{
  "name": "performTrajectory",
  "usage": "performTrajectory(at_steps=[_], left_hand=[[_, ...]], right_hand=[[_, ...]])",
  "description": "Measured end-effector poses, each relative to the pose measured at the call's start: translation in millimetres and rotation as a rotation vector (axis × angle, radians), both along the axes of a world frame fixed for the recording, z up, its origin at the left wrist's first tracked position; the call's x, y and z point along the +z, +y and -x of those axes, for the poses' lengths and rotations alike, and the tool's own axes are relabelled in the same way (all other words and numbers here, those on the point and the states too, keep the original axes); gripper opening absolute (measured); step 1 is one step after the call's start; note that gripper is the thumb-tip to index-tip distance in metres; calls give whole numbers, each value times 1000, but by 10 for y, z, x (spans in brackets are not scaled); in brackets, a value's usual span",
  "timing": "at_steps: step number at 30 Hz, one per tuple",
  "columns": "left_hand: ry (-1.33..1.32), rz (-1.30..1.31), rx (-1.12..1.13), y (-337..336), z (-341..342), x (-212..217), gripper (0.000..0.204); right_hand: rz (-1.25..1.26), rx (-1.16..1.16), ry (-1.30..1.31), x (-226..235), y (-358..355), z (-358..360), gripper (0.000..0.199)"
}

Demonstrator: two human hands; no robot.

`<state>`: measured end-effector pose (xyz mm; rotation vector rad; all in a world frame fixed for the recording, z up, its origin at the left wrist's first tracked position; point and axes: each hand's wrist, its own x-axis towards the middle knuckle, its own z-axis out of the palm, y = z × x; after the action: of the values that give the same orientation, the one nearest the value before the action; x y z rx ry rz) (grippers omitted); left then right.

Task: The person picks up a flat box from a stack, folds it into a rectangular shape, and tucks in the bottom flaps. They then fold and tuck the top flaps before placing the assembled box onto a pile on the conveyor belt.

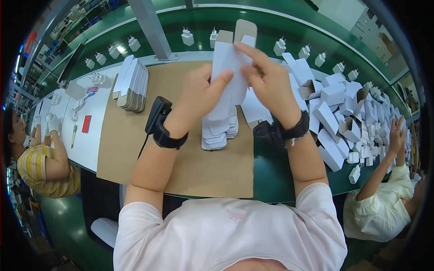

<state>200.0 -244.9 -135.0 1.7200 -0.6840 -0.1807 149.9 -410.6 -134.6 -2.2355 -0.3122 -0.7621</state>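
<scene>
A white cardboard box (224,58) with its end flaps standing up is raised in front of me, between both hands. My left hand (198,94) grips its left side, the thumb laid across the white face. On the other side my right hand (273,83) pinches the box near its top, index finger by the flap and thumb lower down; the fingers are slightly blurred. Below the hands, a stack of flat white box blanks (214,139) lies on a brown cardboard sheet (181,171). Farther left stands a second stack of flat blanks (133,86).
Many folded white boxes (326,115) are heaped at the right, beside a pile of white plug chargers (355,174). More chargers (187,37) stand along the green belt (248,22) behind a grey post (151,29). People sit at both sides. A red object (86,123) lies left.
</scene>
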Motion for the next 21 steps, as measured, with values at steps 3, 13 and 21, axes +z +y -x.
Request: performTrajectory(at_steps=[3,13,21], left_hand=[[-344,-45,113,-34,109,-33,19],[-48,166,-244,61,170,-365,56],[30,529,-199,87,294,-445,75]], right_hand=[[-32,-53,49,55,104,96,39],[-92,238,209,38,127,183,38],[-735,348,202,-55,413,170,41]])
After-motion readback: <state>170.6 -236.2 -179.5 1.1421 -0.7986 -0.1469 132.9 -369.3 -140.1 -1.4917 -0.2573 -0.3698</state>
